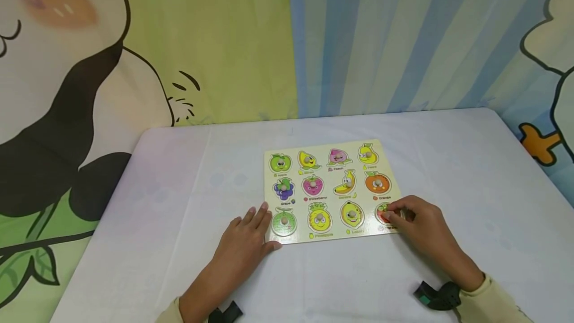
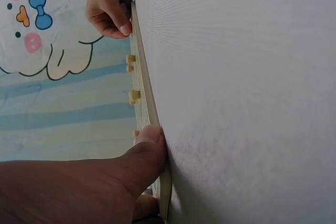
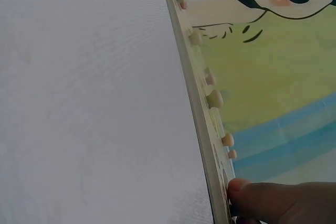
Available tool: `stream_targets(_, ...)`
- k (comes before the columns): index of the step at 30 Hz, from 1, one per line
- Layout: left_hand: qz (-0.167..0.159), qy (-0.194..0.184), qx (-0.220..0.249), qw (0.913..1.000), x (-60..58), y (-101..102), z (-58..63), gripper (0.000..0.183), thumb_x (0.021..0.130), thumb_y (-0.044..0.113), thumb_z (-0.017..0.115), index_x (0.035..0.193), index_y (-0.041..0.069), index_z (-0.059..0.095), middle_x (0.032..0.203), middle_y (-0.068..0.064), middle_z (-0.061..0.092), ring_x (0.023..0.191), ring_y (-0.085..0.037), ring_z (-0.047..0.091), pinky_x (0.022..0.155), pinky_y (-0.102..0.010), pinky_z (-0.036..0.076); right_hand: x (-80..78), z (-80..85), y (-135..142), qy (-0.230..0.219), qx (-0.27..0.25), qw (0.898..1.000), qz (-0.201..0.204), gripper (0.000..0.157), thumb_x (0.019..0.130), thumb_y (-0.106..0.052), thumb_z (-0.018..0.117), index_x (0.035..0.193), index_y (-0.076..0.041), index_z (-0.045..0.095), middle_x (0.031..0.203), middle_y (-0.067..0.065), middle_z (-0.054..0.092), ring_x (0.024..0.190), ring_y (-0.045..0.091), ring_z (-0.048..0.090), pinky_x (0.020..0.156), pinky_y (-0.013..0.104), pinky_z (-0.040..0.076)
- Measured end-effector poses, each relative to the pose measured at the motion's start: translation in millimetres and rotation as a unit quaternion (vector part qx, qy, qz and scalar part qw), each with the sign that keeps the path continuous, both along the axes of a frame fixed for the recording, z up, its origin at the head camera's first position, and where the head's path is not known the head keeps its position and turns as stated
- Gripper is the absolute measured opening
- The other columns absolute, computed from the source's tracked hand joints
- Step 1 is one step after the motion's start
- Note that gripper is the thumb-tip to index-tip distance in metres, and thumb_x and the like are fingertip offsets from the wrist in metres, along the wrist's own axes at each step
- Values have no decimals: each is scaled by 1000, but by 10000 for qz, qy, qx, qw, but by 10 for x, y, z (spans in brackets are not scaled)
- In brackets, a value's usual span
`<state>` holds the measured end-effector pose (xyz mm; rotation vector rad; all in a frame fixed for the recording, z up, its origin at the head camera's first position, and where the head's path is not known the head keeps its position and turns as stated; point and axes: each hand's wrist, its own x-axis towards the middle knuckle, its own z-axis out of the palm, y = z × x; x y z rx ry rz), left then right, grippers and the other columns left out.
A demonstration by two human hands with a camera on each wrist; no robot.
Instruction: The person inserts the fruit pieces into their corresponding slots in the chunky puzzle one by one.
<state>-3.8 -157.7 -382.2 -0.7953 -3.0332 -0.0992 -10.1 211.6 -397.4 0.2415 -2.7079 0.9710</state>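
On the white table lies a pale yellow wooden knob puzzle board (image 1: 300,208) with cartoon fruit pieces in rows. My left hand (image 1: 244,238) rests at its near left corner, fingers extended along the left edge beside the green melon piece (image 1: 284,222). In the left wrist view, the left thumb (image 2: 149,145) presses on the board's near edge. At the near right corner, my right hand (image 1: 419,223) pinches at the red tomato piece (image 1: 382,214), partly covering it. The right wrist view shows the right thumb (image 3: 252,198) low over the board; the knob there is hidden.
Round wooden knobs (image 3: 214,99) stand up from the pieces. The lemon piece (image 1: 352,214) and orange piece (image 1: 377,183) sit close to the right hand. White cloth covers the table (image 1: 202,173), and a printed cartoon curtain (image 1: 233,39) hangs behind it.
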Motion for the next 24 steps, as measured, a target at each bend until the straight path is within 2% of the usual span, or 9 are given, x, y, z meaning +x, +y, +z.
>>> stream_targets(4,-1,-7,-104,9999,-17,-9,3,73,79,48,76,132,0,59,138,-16,54,121,-37,55,100,-58,37,-13,6,-19,-57,79,9999,-63,17,73,-11,86,84,-14,73,65,-10,50,57,6,40,49,19,32)
stream_targets(8,-17,15,-147,9999,-32,-45,-9,73,80,51,74,132,2,59,138,-14,54,121,-35,55,105,-61,29,-23,9,-44,-31,113,9999,-43,19,72,-10,87,84,-13,73,65,-11,50,57,6,40,48,20,32)
stream_targets(14,27,25,77,10000,-70,-115,-50,72,82,51,72,136,6,57,142,-9,51,128,-30,50,111,-61,13,-8,27,-66,-30,192,9998,67,19,72,-10,86,86,-13,73,67,-11,49,58,6,41,49,20,33)
stream_targets(17,7,11,177,9998,-80,-124,-53,73,82,50,73,137,5,56,145,-10,48,129,-31,49,110,-62,12,-14,75,-40,-270,208,9993,131,19,76,-15,85,91,-14,74,68,-9,49,60,7,41,50,21,34)
stream_targets(19,37,-175,290,9994,-89,-130,-33,75,82,50,73,139,5,53,148,-10,44,131,-32,47,110,-62,12,-28,124,-2,-473,181,9986,133,17,81,-19,81,95,-13,74,70,-7,51,60,8,43,50,22,35)
stream_targets(22,166,-622,573,9963,-128,-172,61,82,83,51,71,146,6,44,156,-12,31,139,-32,34,111,-62,9,-64,200,113,-511,259,9983,-44,16,90,-20,73,101,-8,72,76,-1,58,63,12,47,49,24,38)
stream_targets(24,332,-755,765,9936,-193,-219,151,88,83,55,69,150,8,37,160,-14,16,145,-33,18,111,-62,4,-96,244,234,-267,539,9979,-241,19,92,-19,69,104,-4,71,83,5,63,66,17,51,51,28,41)
